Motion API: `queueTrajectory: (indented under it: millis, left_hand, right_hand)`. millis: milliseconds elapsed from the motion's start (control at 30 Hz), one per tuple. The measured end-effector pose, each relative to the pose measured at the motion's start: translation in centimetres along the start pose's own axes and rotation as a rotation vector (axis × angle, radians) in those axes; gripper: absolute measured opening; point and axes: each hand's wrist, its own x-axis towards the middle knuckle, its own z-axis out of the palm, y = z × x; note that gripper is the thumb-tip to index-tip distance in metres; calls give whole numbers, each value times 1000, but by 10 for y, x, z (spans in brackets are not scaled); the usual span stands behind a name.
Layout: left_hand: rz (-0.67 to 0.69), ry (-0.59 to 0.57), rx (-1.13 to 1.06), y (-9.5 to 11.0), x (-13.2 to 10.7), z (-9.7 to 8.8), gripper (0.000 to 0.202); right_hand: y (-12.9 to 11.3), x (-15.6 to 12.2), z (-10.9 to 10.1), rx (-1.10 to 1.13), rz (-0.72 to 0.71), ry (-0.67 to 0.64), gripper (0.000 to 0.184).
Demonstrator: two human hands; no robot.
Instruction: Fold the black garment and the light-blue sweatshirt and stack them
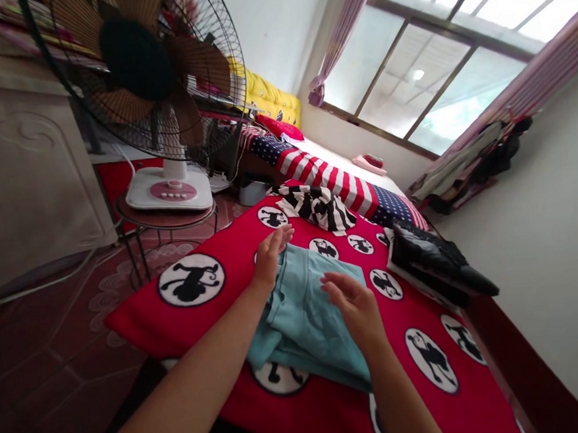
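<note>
A light teal garment (308,314), partly folded, lies on the red blanket (241,246) with its round monkey-like prints. At the garment's far left edge is my left hand (270,254), held on edge with its fingers stretched out. My right hand (353,301) hovers over or rests on the garment's right part; its fingers are apart and slightly curled, with nothing seen in them. Whether either palm touches the cloth I cannot tell. Beyond the garment a black-and-white striped piece of clothing (318,206) lies crumpled.
A stack of dark folded clothes (435,259) sits at the blanket's right edge by the wall. To the left, a large fan (168,192) stands on a round stool (168,218) beside a pale cabinet (28,162). A flag-patterned cloth (326,177) drapes behind, below a window.
</note>
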Motion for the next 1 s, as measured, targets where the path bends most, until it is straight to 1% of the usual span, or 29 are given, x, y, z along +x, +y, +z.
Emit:
queueTrajectory:
  millis: [33, 67, 100, 133, 200, 233, 267, 300, 333, 367, 400, 467, 533, 567, 600, 667, 733, 767, 800, 867, 933, 1000]
  left_hand:
    - [22, -27, 4, 2, -1, 1, 58]
    - [51, -71, 27, 3, -3, 2, 56]
    - [89, -144, 86, 4, -6, 3, 55]
    - [134, -247, 191, 3, -9, 4, 53]
    - [229, -508, 536, 0, -16, 5, 53]
    - [271, -626, 744, -4, -20, 5, 55]
    - [302, -715, 945, -8, -23, 5, 57]
    - [324, -769, 1114, -12, -26, 5, 59]
    - [338, -792, 1237, -16, -27, 5, 59]
    - [345, -796, 1314, -20, -28, 5, 59]
    - [348, -791, 1344, -23, -28, 5, 57]
    - [344, -766, 1291, -27, -25, 5, 52]
    - [295, -677, 1106, -27, -19, 5, 41]
    - [244, -593, 968, -26, -14, 3, 36]
    - [177, -477, 804, -24, -9, 2, 33]
    - [27, -199, 445, -17, 0, -4, 30]
    - [-113, 42, 107, -8, 8, -12, 26]
    - [-178, 130, -44, -3, 11, -16, 22]
    - [-236, 192, -169, 2, 13, -19, 19]
    - [-319, 260, -329, 10, 16, -26, 18]
    - [-356, 267, -383, 15, 18, -30, 19]
    - [-371, 254, -398, 17, 20, -32, 18]
  right_hand:
    - [3, 1, -5, -121, -76, 107, 41]
    - [7, 2, -8, -261, -148, 187, 42]
    - [13, 2, -9, -413, -203, 229, 44]
    - [20, 2, -6, -565, -230, 233, 47]
    - [34, -2, 4, -827, -194, 152, 50]
    - [40, -4, 11, -914, -154, 101, 50]
    - [46, -6, 17, -972, -118, 60, 50]
    - [49, -8, 21, -1003, -96, 39, 49]
    - [52, -9, 24, -1013, -93, 33, 49]
    - [53, -10, 25, -1006, -103, 36, 49]
    - [53, -12, 25, -984, -123, 49, 49]
    - [53, -17, 24, -896, -191, 84, 46]
    - [50, -26, 27, -755, -275, 118, 41]
    - [47, -32, 30, -684, -308, 126, 40]
    - [44, -38, 35, -628, -326, 125, 40]
    - [32, -50, 49, -592, -301, 88, 46]
    - [14, -56, 65, -638, -208, 32, 64]
    - [4, -57, 72, -672, -153, 4, 74]
    - [-7, -55, 80, -708, -99, -23, 82]
    - [-26, -47, 94, -781, -7, -78, 93]
    - [-39, -37, 106, -861, 62, -140, 99]
    - [-45, -30, 116, -935, 105, -160, 101]
